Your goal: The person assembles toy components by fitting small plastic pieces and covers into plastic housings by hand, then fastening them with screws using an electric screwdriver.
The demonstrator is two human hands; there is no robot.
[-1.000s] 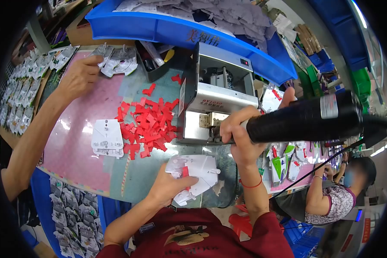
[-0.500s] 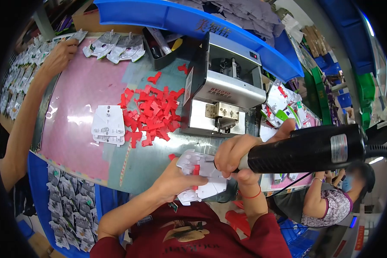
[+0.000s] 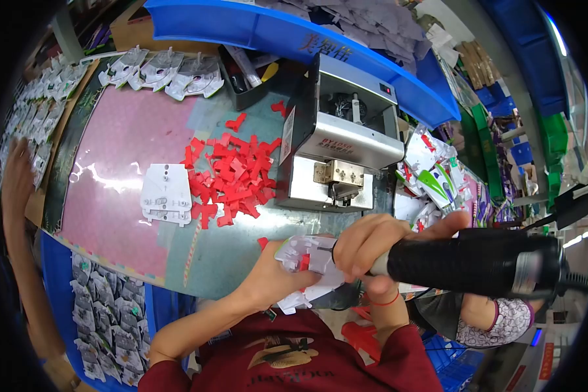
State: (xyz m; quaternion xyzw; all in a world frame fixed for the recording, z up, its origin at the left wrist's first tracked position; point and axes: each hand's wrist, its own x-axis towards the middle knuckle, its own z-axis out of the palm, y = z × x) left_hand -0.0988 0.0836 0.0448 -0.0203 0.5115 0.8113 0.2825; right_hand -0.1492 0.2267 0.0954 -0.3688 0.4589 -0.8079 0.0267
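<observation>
My left hand (image 3: 271, 277) grips a white plastic housing (image 3: 294, 304) at the table's front edge. Set in the housing is a small red plastic piece (image 3: 304, 262), partly under my thumb. My right hand (image 3: 372, 245) is wrapped round the front of a black electric screwdriver (image 3: 464, 259), held nearly level. Its thin bit reaches the upper right of the housing; whether it sits in a screw is too small to tell. A heap of red plastic pieces (image 3: 238, 173) lies on the table beyond my left hand, with another white housing part (image 3: 166, 194) beside it.
A silver and black machine (image 3: 356, 140) stands ahead, below a long blue bin (image 3: 398, 72). Clear-and-white assemblies (image 3: 157, 68) line the back edge. A blue crate (image 3: 59, 287) of parts is at lower left. Co-workers' arms (image 3: 19, 215) show at left and right.
The co-worker's hand at left has let go of an assembly on the back edge and drawn away left. My hands, housing and screwdriver have shifted slightly right and down. The right-hand co-worker's head has left view.
</observation>
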